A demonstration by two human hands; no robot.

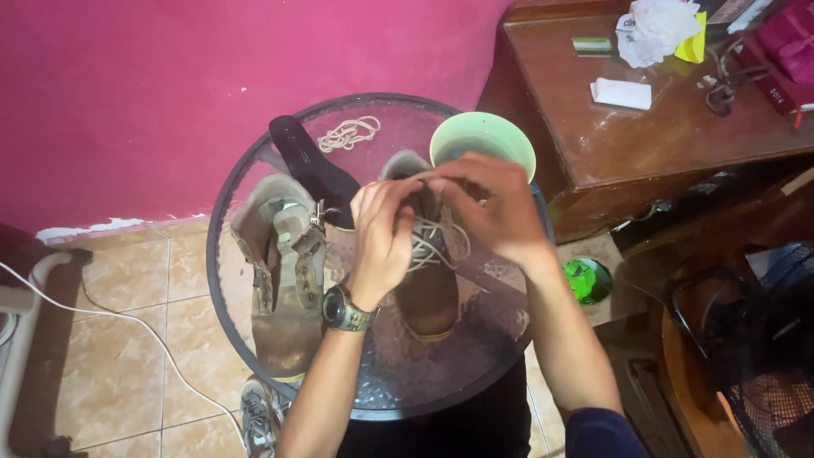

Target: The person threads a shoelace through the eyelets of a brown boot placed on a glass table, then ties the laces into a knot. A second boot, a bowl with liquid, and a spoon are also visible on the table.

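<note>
Two worn brown boots stand on a round glass table point(222, 254). The right boot point(428, 293) is laced with a pale lace point(430, 242). My left hand point(381, 233), with a dark wristwatch point(345, 309) on its wrist, and my right hand point(492, 208) meet over this boot's upper part, fingers pinched on the lace. The left boot point(284, 280) has no lace and its tongue is open. A black insole point(309, 165) lies behind it, and a loose pale lace point(349, 133) is coiled at the table's far side.
A pale green bowl point(483, 140) sits at the table's far right edge. To the right is a brown wooden desk point(627, 144) with papers and small items. A pink wall is behind. A white cable point(127, 318) runs over the tiled floor at left.
</note>
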